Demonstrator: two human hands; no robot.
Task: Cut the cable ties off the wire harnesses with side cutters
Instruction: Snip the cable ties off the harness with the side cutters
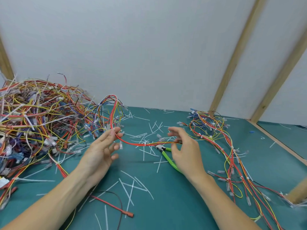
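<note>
Near edge: I see a loose red wire (111,204) with a red end sleeve lying on the green table (166,205), among cut tie strips (131,186) scattered over the mat.
Left hand (101,150): palm up, fingers mostly spread; thumb and forefinger pinch the red-and-yellow harness (132,142) where it bends upward.
Right hand (186,146): fingers loosely curled, fingertips closing on the other end of the same harness; I cannot tell how firm that pinch is.
Harness span: it runs between my hands just above the table, with a white cable tie (145,144) on it about midway.
Side cutters (166,155): green handles, lying on the table under and just behind the right hand, the jaw end pointing toward the harness; no hand holds them.
Open room: bare mat between my forearms and in the middle behind the hands, littered only with tie strips.
Left edge: a tall tangled pile of harnesses (33,117) fills the far left corner.
Right side: a flatter bundle of harnesses (221,140) trails toward the near right edge, where a wooden leg (297,191) stands.
Far edge: white wall panel (132,47) with slanted wooden battens (235,53).
Containers: none that I can make out.
</note>
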